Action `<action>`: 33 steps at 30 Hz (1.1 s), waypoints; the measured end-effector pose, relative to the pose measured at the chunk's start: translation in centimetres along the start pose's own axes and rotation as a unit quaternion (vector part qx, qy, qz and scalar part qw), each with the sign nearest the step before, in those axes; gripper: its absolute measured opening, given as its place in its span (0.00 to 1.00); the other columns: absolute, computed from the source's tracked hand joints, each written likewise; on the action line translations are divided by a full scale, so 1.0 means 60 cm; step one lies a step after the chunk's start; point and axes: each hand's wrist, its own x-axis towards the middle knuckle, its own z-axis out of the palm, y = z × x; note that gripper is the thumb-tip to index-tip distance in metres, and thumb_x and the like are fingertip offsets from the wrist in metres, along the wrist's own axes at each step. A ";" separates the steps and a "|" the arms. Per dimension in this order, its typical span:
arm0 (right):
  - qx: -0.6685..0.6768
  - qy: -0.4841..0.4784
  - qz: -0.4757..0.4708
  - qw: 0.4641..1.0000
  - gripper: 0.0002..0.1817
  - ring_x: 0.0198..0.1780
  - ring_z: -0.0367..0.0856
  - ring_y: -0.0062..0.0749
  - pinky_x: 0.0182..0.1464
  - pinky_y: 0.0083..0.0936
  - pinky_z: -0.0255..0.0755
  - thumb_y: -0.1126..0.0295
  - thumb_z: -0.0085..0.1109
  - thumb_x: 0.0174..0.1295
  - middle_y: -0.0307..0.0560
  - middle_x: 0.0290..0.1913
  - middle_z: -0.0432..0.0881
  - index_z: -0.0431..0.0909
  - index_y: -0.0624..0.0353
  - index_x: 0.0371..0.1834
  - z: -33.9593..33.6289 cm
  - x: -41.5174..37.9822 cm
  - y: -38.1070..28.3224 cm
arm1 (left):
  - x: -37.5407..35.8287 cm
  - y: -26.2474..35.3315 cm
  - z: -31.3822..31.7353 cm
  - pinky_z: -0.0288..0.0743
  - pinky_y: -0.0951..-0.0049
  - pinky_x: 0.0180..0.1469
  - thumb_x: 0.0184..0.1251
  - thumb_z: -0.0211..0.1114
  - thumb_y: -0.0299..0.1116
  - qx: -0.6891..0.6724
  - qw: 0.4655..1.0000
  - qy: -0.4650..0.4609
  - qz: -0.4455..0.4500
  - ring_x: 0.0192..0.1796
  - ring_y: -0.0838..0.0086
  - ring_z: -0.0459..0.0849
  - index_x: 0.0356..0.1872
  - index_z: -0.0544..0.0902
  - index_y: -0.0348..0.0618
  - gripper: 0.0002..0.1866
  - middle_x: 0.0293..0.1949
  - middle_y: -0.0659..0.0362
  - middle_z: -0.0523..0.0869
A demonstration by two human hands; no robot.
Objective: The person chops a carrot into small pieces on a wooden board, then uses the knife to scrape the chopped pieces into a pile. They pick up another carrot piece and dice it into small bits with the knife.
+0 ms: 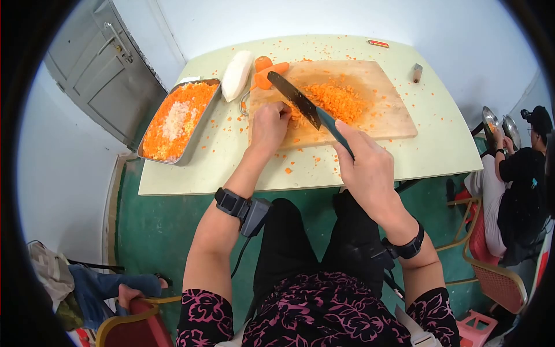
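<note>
My right hand (370, 165) is wrapped round the blue-green handle of a kitchen knife (296, 101). Its dark blade slants up and left over the wooden cutting board (390, 118). Just left of the blade, my left hand (270, 124) rests at the board's left side with fingers curled together; whatever they pinch is hidden, though orange bits show by the fingertips. Beyond the knife lies a heap of finely chopped carrot (338, 103). Whole or cut carrots (272, 72) lie on the board's far left corner, beside a peeled white radish (237, 75).
A metal tray (188, 155) of chopped carrot with a pale chopped heap stands on the table's left (231, 173). A small brownish block (417, 73) and a red packet (378, 43) lie at the back right. Another person (520, 168) sits at right; a second person's legs (110, 283) show lower left.
</note>
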 end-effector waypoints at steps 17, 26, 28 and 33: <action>-0.017 -0.035 0.023 0.999 0.19 0.27 0.80 0.46 0.27 0.35 0.75 0.73 0.61 0.54 0.50 0.31 0.80 0.74 0.59 0.51 -0.007 0.001 -0.003 | -0.007 -0.009 -0.004 0.76 0.70 0.37 0.54 0.61 0.19 -0.028 0.997 0.048 -0.061 0.33 0.66 0.84 0.32 0.79 0.36 0.04 0.29 0.53 0.85; -0.039 -0.077 0.029 0.996 0.18 0.26 0.80 0.47 0.27 0.37 0.74 0.73 0.60 0.55 0.50 0.30 0.79 0.74 0.60 0.51 -0.003 0.001 -0.007 | -0.006 -0.018 -0.003 0.74 0.64 0.42 0.53 0.63 0.22 -0.013 0.993 0.099 -0.056 0.38 0.58 0.79 0.31 0.82 0.36 0.05 0.31 0.50 0.83; -0.029 -0.083 0.037 0.995 0.19 0.27 0.80 0.47 0.27 0.37 0.74 0.73 0.60 0.55 0.50 0.31 0.80 0.74 0.60 0.51 -0.007 0.007 -0.003 | -0.002 -0.001 -0.016 0.73 0.63 0.44 0.53 0.63 0.23 -0.014 0.995 -0.008 -0.103 0.39 0.57 0.78 0.31 0.84 0.37 0.05 0.32 0.50 0.83; 0.002 -0.022 0.034 0.999 0.19 0.28 0.81 0.47 0.29 0.37 0.75 0.72 0.61 0.54 0.50 0.32 0.80 0.74 0.60 0.51 -0.008 0.006 0.004 | -0.004 -0.025 0.003 0.73 0.67 0.44 0.54 0.65 0.27 0.044 0.998 0.034 -0.021 0.40 0.61 0.80 0.32 0.87 0.41 0.06 0.32 0.51 0.84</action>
